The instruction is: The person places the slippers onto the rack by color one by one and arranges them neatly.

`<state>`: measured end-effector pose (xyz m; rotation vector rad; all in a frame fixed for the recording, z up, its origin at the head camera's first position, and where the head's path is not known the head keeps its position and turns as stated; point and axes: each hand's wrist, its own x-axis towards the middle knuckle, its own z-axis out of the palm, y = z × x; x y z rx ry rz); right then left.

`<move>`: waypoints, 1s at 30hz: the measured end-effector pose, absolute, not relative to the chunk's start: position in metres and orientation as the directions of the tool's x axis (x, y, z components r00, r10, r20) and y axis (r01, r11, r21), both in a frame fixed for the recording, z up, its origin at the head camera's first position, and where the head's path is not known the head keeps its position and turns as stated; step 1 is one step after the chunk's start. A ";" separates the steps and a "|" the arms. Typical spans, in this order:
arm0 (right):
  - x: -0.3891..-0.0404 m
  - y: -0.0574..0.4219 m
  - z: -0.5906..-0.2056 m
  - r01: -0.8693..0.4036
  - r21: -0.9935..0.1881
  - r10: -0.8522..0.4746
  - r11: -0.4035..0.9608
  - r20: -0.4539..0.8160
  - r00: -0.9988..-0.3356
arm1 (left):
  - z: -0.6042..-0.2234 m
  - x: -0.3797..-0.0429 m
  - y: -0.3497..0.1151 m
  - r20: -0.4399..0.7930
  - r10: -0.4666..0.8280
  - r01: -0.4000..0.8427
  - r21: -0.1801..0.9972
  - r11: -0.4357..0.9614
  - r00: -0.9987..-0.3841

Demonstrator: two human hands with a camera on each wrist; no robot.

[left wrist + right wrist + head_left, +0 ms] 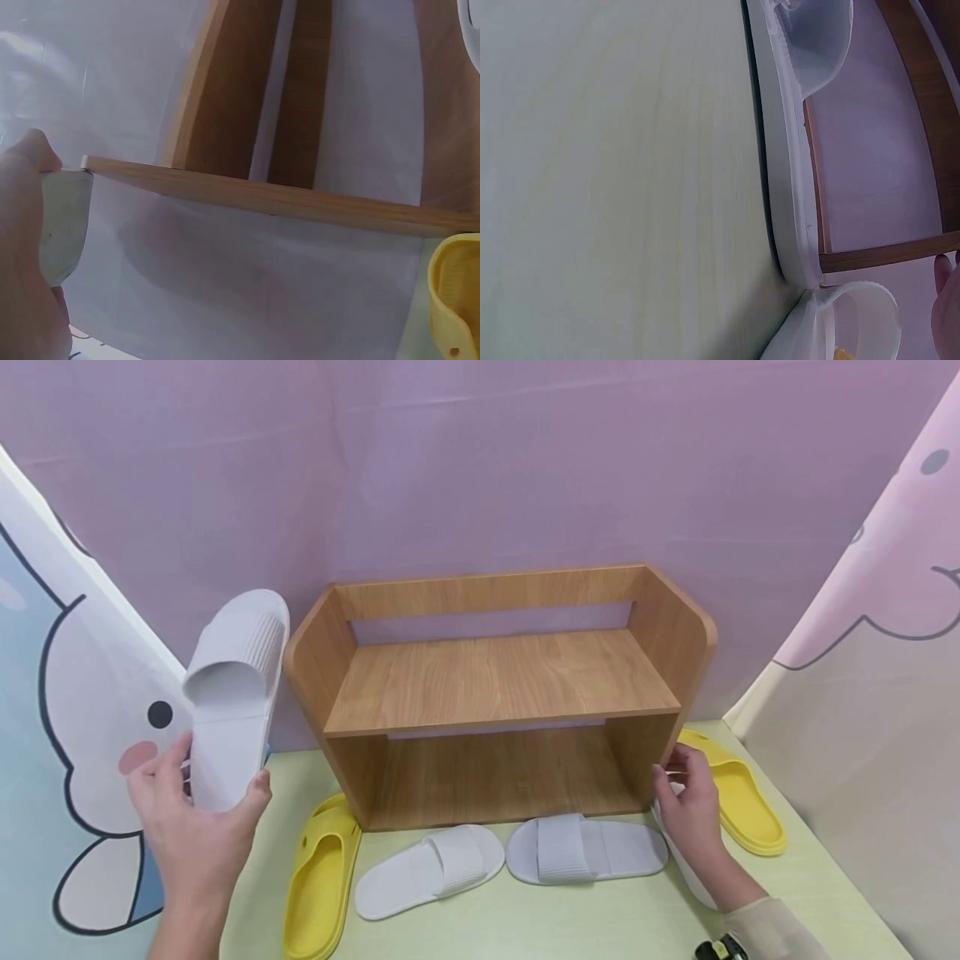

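In the head view my left hand (198, 835) holds a white slipper (232, 693) by its heel end, raised left of the wooden shoe rack (495, 677) with the toe pointing up. The left wrist view shows the slipper (66, 225) beside the rack's side panel. My right hand (693, 810) is at the rack's lower right side, its thumb overlapping the panel's front edge. From the right wrist, fingertips (943, 271) show close to that panel; I cannot tell whether they grip it. Another white slipper (686, 860) lies partly hidden below this hand.
Two more slippers, one white (457, 860) and one greyish white (600, 847), lie before the rack on the pale green tabletop (525, 935). Yellow clogs stand at both sides, left (322, 885) and right (742, 802). Behind the rack hangs a purple cloth (487, 468).
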<state>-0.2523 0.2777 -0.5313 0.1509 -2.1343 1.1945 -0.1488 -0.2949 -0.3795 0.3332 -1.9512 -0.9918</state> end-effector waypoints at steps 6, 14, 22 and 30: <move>-0.252 0.278 -0.531 -0.398 -0.714 0.218 0.576 0.604 -0.767 | -0.376 -0.146 -0.292 0.664 -0.551 0.229 0.719 0.656 -0.506; -0.252 0.278 -0.532 -0.399 -0.714 0.220 0.575 0.605 -0.765 | -0.371 -0.147 -0.286 0.737 -0.493 0.303 0.654 0.694 -0.462; -0.253 0.278 -0.533 -0.371 -0.721 0.224 0.585 0.583 -0.781 | -0.363 -0.149 -0.269 0.784 -0.434 0.336 0.594 0.731 -0.443; -0.252 0.277 -0.532 -0.355 -0.728 0.232 0.586 0.571 -0.788 | -0.355 -0.153 -0.252 0.796 -0.380 0.361 0.567 0.741 -0.471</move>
